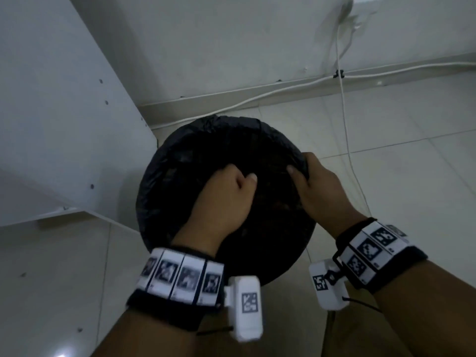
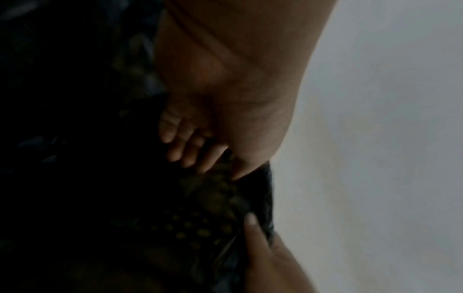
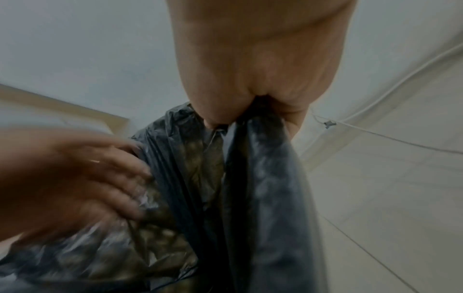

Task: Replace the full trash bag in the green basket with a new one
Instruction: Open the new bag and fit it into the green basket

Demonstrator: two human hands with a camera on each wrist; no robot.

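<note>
Looking down through the head camera, I see the black bag (image 1: 180, 161) stretched over the round mouth of the basket, which stands on the tiled floor (image 1: 386, 140) close to the wall (image 1: 231, 47) and beside a white cabinet (image 1: 51, 112). The basket itself is covered by the plastic from above; only in the left wrist view do I make out a dotted mesh wall (image 2: 190, 228) showing dimly through the film. My left hand (image 1: 221, 199) sits over the middle of the bag with its fingers curled down into the plastic, but I cannot tell whether they actually grasp a fold or only press on it; the right wrist view shows that hand blurred. My right hand (image 1: 316, 184) is at the bag's right edge, and the right wrist view shows it clearly: the right hand (image 3: 253, 103) pinches a gathered fold of the bag (image 3: 263, 178) between thumb and fingers, the plastic hanging taut below them. A white cable (image 1: 345, 119) runs down the wall and across the floor behind the basket.
</note>
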